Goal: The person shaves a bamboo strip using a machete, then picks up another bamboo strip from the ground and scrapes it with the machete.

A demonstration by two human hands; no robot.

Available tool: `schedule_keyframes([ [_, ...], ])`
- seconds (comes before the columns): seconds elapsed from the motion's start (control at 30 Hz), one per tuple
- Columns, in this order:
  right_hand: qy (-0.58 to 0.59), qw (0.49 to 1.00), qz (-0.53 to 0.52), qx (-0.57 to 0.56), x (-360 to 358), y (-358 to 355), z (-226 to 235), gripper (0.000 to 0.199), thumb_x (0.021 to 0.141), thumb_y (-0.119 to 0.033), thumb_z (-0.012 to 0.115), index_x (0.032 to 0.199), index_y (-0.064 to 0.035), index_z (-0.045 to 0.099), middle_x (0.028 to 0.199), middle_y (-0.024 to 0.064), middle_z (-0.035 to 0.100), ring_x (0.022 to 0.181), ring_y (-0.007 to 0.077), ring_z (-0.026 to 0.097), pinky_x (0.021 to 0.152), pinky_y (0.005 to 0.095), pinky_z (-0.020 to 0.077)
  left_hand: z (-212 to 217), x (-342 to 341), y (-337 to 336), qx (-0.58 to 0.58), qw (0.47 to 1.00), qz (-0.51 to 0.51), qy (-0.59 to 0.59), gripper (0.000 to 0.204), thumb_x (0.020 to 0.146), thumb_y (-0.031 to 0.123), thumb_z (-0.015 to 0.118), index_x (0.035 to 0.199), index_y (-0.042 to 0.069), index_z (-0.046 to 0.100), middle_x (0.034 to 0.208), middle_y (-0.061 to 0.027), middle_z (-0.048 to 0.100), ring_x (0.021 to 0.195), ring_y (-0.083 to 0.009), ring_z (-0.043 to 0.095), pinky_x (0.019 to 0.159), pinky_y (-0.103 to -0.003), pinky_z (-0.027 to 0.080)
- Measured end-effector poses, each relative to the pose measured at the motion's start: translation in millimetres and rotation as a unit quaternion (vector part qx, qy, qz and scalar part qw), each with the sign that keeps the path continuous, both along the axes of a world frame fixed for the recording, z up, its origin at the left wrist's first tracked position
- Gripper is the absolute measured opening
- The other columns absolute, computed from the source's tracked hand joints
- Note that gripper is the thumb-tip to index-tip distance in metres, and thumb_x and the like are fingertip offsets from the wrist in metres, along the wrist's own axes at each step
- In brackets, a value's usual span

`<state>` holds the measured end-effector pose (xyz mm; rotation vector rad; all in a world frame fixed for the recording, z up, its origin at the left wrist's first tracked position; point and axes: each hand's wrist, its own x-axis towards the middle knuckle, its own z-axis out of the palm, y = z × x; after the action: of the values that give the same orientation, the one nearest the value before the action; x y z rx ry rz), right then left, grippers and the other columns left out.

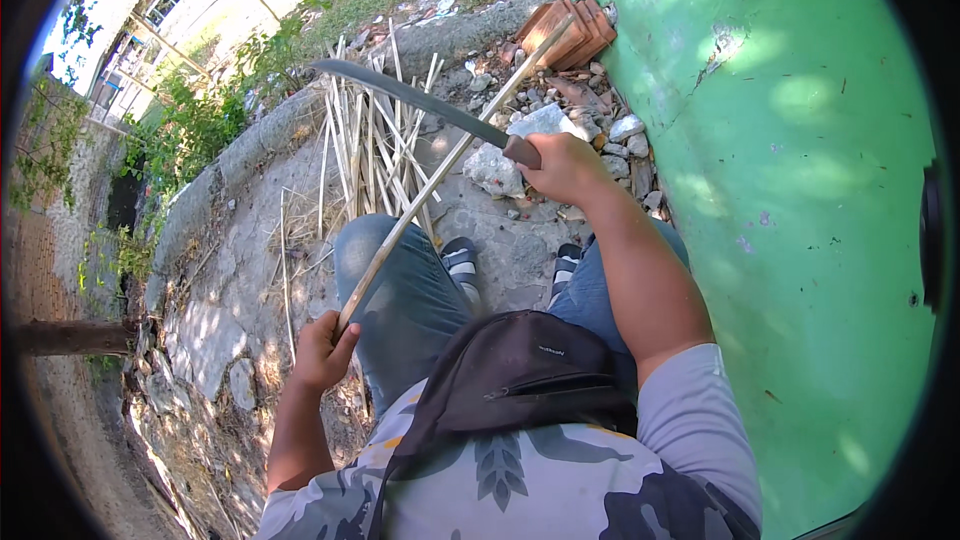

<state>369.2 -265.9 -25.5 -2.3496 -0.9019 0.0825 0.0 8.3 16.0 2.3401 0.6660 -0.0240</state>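
Head view — left fingers [317,333] clamped round a stick [432,188] — right fingers [540,176] round a machete's handle [521,151].

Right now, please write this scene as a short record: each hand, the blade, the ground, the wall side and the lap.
Left hand: holds near end of a long stick
Right hand: grips handle of a knife
Blade: crosses the stick; contact unclear
Ground: loose pile of sticks, stones
Wall side: tiles near green wall
Lap: dark bag
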Motion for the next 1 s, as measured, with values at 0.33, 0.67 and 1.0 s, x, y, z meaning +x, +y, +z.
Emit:
schedule_keyframes([
  [0.33,-0.041,0.997,-0.070,-0.012,12.5,-13.5,8.7,0.022,0.082,-0.027,0.073,0.092,-0.0088,0.067,0.083,0.0172,0.071,0.083,0.0404,0.069,0.072,0.0516,0.0531,-45.8,1.0,-5.9,0.042,0.996,0.005,-0.080,0.031,0.100,0.026,0.063,0.082,0.002,0.056,0.060,-0.0115,0.051,0.053,-0.0221,0.048,0.053,-0.038,0.040],
  [0.67,-0.032,0.998,0.048,-0.008,-21.4,3.2,19.4,0.021,0.082,-0.024,0.073,0.094,-0.0081,0.067,0.084,0.0175,0.071,0.084,0.0403,0.069,0.075,0.0516,0.0534,-43.2,1.7,-6.9,0.074,0.992,-0.023,-0.104,0.035,0.107,0.029,0.050,0.086,0.002,0.056,0.065,-0.0158,0.053,0.056,-0.0309,0.052,0.056,-0.040,0.041],
  [1.0,0.024,0.976,-0.194,0.091,32.3,-17.5,-3.7,0.024,0.085,-0.025,0.069,0.103,-0.0093,0.070,0.093,0.0198,0.073,0.090,0.0404,0.071,0.081,0.0504,0.0546,-43.7,8.3,-1.9,0.084,0.991,-0.057,-0.082,0.034,0.106,0.029,0.052,0.087,0.001,0.058,0.066,-0.0188,0.057,0.060,-0.0400,0.058,0.056,-0.043,0.044],
])
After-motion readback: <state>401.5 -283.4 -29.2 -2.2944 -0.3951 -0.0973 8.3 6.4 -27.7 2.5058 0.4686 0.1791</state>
